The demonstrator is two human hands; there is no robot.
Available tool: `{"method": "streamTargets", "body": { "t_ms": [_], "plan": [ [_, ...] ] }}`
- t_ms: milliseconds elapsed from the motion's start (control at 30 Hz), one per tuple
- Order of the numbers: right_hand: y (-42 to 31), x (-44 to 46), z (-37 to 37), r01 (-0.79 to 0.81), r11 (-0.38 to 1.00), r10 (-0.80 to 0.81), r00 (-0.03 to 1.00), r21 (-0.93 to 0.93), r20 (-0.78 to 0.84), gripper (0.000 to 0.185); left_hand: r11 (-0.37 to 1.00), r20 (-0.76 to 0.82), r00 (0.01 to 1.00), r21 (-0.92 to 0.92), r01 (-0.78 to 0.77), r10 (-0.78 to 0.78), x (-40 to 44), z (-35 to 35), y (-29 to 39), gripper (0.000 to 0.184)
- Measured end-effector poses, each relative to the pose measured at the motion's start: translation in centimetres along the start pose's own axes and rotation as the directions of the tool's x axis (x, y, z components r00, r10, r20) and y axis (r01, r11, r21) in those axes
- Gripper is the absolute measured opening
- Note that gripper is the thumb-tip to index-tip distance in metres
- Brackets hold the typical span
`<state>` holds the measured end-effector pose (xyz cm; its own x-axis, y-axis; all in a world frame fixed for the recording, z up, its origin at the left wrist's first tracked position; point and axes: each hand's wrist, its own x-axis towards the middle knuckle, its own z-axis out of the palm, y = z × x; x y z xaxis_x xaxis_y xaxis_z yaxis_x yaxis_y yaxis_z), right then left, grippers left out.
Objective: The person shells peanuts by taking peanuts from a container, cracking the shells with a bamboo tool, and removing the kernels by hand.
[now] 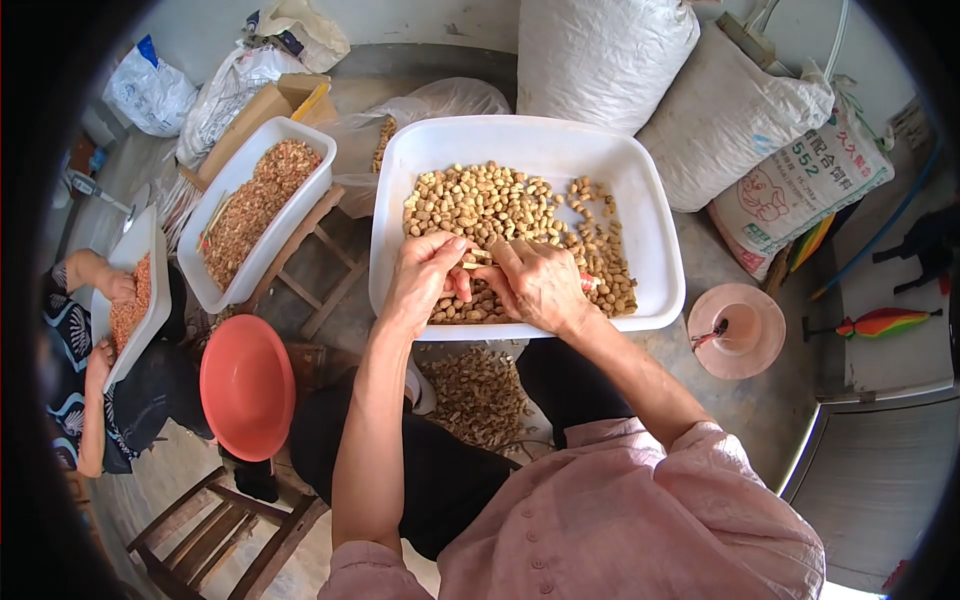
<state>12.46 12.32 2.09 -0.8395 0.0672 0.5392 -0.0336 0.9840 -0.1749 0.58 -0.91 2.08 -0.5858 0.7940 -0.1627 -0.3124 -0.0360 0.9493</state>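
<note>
A white plastic tub (655, 270) in front of me holds many unshelled peanuts (490, 200). Over its near half, my left hand (430, 270) is closed, its thumb and fingers pinching what looks like a peanut (477, 258), mostly hidden. My right hand (545, 285) is closed beside it, fingertips almost meeting the left ones. From the little-finger side of the right hand sticks out the red-and-white end of a slim tool (590, 282). The rest of that tool is covered by the hand.
Broken shells (475, 395) lie on the floor below the tub. At left are a tub of reddish kernels (325, 150), a red basin (248, 388) and a wooden chair (225, 530). Another person's hand (118, 284) touches a kernel tray. Sacks (735, 110) and a pink hat (760, 330) are at right.
</note>
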Motion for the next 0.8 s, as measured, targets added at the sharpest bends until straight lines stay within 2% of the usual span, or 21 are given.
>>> {"method": "streamTargets", "body": {
  "t_ms": [167,300,333,400,500,533,600,633,733,800],
  "plan": [
    [0.0,0.1,0.0,-0.048,0.995,0.052,0.998,0.085,-0.046,0.028,0.997,-0.025,0.999,-0.076,-0.028,0.027,-0.2,0.2,0.2,0.020],
    [0.0,0.3,-1.3,-0.210,0.902,0.235,0.972,0.377,-0.022,0.029,0.990,-0.102,0.993,-0.117,-0.073,0.061,-0.3,1.2,0.3,0.015],
    [0.2,0.4,-1.2,-0.168,0.889,0.201,0.979,0.426,-0.035,0.026,0.989,-0.120,0.991,-0.126,-0.079,0.064,-0.2,1.6,-0.1,0.014],
    [0.6,0.6,-0.6,-0.082,0.850,0.135,0.989,0.520,-0.066,0.021,0.991,-0.089,0.989,-0.060,-0.121,0.116,0.0,1.9,-0.7,0.012],
    [0.6,0.6,-0.5,-0.176,0.797,0.209,0.978,0.578,0.009,0.015,0.983,-0.093,0.980,0.063,-0.173,0.178,0.0,2.6,-0.6,0.008],
    [0.6,0.7,-0.6,-0.216,0.777,0.237,0.971,0.591,0.043,0.015,0.963,-0.113,0.962,0.133,-0.234,0.249,0.0,3.0,-0.7,0.007],
    [0.6,0.7,-0.7,-0.356,0.549,0.355,0.918,0.756,0.175,0.011,0.898,-0.136,0.910,0.274,-0.345,0.391,-0.2,3.8,-0.9,0.005],
    [0.5,0.7,-0.8,-0.414,0.413,0.396,0.884,0.811,0.249,0.009,0.885,-0.115,0.902,0.276,-0.374,0.417,-0.3,3.9,-0.9,0.002],
    [0.5,1.0,-2.0,-0.496,0.253,0.443,0.823,0.831,0.356,0.006,0.853,-0.095,0.880,0.314,-0.417,0.465,-0.3,4.4,-0.9,0.004],
    [0.8,1.0,-2.1,-0.513,0.134,0.445,0.796,0.848,0.411,0.006,0.872,-0.067,0.893,0.260,-0.415,0.445,-0.7,4.5,-0.8,0.008]
  ]
}}
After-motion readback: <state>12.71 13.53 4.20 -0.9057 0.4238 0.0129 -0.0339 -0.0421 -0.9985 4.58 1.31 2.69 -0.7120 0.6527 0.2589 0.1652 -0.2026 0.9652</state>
